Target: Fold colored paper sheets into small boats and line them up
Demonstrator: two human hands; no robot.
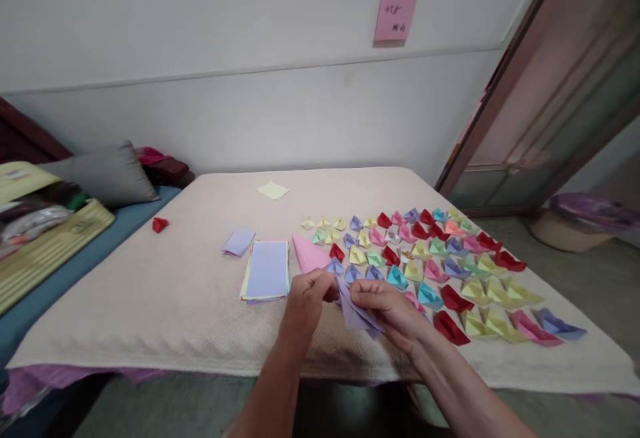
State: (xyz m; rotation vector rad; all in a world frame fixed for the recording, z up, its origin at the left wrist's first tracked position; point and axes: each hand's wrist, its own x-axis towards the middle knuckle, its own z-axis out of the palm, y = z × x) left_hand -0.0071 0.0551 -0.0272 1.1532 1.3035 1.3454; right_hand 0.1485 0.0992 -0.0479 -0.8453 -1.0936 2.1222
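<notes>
Left hand (311,293) angled toward one o'clock, right hand (395,310) toward ten; both pinch purple paper (353,315). Paper at left's four o'clock, right's nine.

The folded purple paper (353,315) is being pinched by the left hand (311,293) and the right hand (395,305), near the front of the bench (175,298). It is leaning, with a thin, pointy part sticking up by the left hand and a wider part spreading down to the right. Fold lines are showing on its front, and its layers are peeking out below.
</notes>
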